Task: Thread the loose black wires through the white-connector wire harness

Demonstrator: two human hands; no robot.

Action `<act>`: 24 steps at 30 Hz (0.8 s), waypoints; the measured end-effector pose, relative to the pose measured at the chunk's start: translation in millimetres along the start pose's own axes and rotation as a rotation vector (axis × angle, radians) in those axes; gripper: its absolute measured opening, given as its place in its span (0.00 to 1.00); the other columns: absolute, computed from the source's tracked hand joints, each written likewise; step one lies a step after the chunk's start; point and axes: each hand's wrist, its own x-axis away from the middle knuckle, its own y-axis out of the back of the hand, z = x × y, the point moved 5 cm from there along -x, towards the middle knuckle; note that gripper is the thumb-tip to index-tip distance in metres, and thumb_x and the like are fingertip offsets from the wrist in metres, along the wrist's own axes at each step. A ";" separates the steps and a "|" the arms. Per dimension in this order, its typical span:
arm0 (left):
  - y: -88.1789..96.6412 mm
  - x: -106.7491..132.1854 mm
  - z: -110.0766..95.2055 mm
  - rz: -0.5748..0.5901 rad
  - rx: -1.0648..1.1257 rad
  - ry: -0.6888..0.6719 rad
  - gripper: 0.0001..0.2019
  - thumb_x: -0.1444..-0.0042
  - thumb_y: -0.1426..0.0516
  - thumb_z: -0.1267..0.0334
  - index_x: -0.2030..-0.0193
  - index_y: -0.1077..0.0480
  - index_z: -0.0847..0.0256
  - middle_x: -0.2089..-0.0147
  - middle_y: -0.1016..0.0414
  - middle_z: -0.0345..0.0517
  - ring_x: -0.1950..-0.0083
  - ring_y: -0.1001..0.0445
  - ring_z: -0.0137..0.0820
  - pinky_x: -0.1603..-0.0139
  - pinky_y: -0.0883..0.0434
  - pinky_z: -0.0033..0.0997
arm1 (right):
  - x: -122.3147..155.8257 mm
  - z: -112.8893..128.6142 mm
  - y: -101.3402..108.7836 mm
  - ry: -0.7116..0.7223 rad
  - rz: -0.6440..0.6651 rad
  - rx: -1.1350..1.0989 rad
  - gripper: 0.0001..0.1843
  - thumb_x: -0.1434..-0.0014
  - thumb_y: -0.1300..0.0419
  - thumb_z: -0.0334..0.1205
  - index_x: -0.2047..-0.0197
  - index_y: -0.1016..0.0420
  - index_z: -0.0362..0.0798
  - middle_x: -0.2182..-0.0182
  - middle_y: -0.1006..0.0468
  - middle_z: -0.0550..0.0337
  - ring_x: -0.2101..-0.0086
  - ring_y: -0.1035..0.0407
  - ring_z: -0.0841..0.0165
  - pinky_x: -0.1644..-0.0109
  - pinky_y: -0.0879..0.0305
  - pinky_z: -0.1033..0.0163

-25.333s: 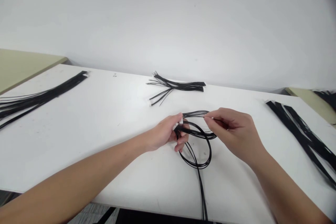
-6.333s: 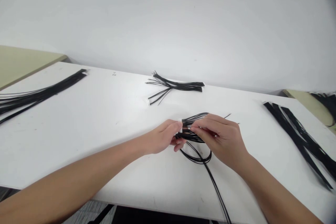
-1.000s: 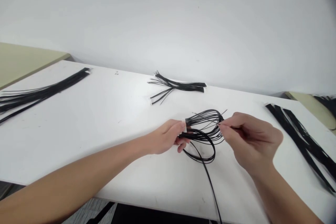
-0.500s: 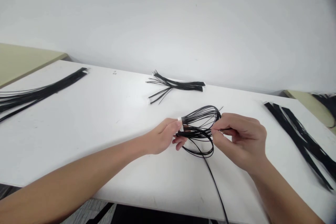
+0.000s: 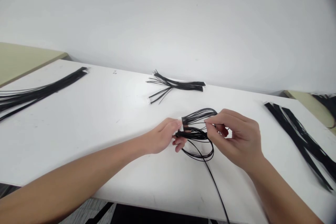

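Note:
My left hand (image 5: 168, 133) is closed on a white connector (image 5: 180, 123), from which many thin black wires (image 5: 196, 116) fan out and loop round to the right. Thumb and forefinger of my right hand (image 5: 233, 133) pinch one black wire (image 5: 198, 123), just right of the connector. Below the hands hang lower loops of wire (image 5: 202, 156), partly behind my left fingers. A single loose wire (image 5: 214, 180) trails from the bundle down over the front of the white table (image 5: 141, 178). My right fingers cover part of the loops.
Another black wire bundle with white connectors (image 5: 178, 85) lies at the table's back. More black wire bundles lie at the left (image 5: 44, 89) and at the right (image 5: 301, 143). A white wall (image 5: 168, 21) rises behind the table.
My right hand has moved a little left, closer to the connector, with the wire in its pinch. My left hand stays in place on the connector.

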 end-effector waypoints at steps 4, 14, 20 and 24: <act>-1.9 -0.1 0.6 0.017 0.020 0.010 0.25 0.35 0.63 0.60 0.80 0.39 0.63 0.81 0.38 0.41 0.77 0.42 0.25 0.70 0.42 0.28 | 2.0 -0.7 -6.3 0.023 0.045 -0.013 0.06 0.48 0.39 0.24 0.68 0.25 0.44 0.78 0.31 0.63 0.79 0.42 0.78 0.79 0.43 0.69; -7.1 3.8 1.2 0.036 0.077 0.032 0.24 0.36 0.63 0.60 0.80 0.38 0.62 0.81 0.40 0.41 0.76 0.42 0.26 0.70 0.42 0.28 | 6.9 -1.2 -20.9 0.031 0.128 -0.118 0.08 0.44 0.40 0.23 0.67 0.26 0.45 0.72 0.26 0.61 0.72 0.33 0.77 0.73 0.35 0.71; -8.8 1.2 4.0 0.005 0.212 0.097 0.22 0.37 0.63 0.62 0.79 0.40 0.63 0.81 0.43 0.38 0.77 0.39 0.25 0.71 0.44 0.29 | 6.4 0.6 -18.5 0.072 0.065 -0.077 0.08 0.45 0.39 0.24 0.66 0.26 0.47 0.73 0.25 0.63 0.73 0.33 0.76 0.74 0.36 0.70; -6.5 -0.6 5.6 -0.089 0.490 0.167 0.20 0.38 0.62 0.58 0.77 0.40 0.62 0.80 0.49 0.35 0.80 0.37 0.26 0.75 0.46 0.28 | 6.2 -13.7 3.8 -0.095 -0.290 -0.025 0.09 0.45 0.39 0.30 0.60 0.26 0.50 0.67 0.25 0.60 0.68 0.32 0.71 0.66 0.32 0.63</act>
